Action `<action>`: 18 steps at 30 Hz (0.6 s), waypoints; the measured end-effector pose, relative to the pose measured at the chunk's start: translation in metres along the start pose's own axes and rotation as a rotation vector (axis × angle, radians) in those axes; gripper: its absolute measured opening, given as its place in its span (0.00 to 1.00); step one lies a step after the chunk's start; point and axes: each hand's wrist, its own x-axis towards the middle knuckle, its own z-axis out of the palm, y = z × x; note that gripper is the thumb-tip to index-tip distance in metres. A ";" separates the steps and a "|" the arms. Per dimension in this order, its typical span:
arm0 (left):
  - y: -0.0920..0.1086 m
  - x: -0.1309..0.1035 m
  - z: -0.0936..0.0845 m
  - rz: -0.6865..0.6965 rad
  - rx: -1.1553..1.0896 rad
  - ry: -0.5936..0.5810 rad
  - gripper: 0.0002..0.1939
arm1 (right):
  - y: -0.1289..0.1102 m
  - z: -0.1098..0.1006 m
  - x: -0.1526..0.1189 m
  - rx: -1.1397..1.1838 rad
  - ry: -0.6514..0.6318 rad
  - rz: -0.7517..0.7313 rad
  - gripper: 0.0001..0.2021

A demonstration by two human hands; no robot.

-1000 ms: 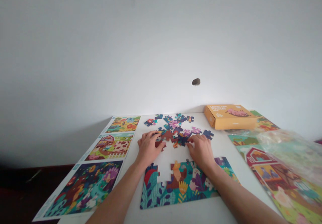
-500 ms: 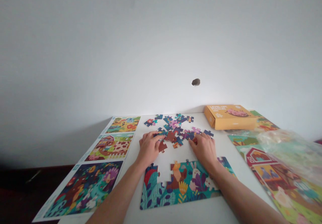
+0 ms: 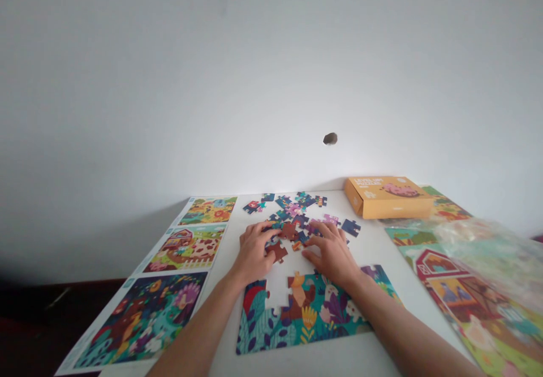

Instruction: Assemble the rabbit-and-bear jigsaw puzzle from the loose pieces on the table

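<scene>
A partly joined jigsaw puzzle [image 3: 309,312] with rabbits, a fox and plants lies in front of me, with a gap in its upper left edge. Beyond it is a heap of loose puzzle pieces [image 3: 292,208]. My left hand [image 3: 253,252] rests at the heap's left side, thumb and fingers apart, beside a brown puzzle piece [image 3: 277,251]. Over the heap's right side is my right hand [image 3: 331,251], its fingers spread and touching or just above pieces; its fingertips hide some of them. A dark blue piece [image 3: 351,228] lies right of that hand.
On the left lies a sheet with three printed pictures [image 3: 163,295]. A yellow puzzle box [image 3: 390,199] stands at the back right. Clear plastic wrap [image 3: 479,247] covers part of a farm picture [image 3: 470,303] on the right. A wall [image 3: 271,83] with a hole rises behind the table.
My right hand has moved left across the heap, uncovering the dark blue piece. The brown piece has shifted slightly right and nearer to me, and my left thumb has come down beside it.
</scene>
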 end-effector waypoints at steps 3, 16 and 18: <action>0.002 -0.002 -0.001 0.013 0.038 -0.037 0.25 | 0.000 -0.001 0.000 0.039 -0.036 -0.055 0.06; 0.001 0.000 0.002 -0.044 0.024 0.023 0.08 | -0.002 0.000 0.001 0.050 -0.017 -0.034 0.09; -0.001 0.000 0.004 -0.054 0.044 0.034 0.07 | -0.002 0.001 0.001 0.038 -0.002 -0.014 0.10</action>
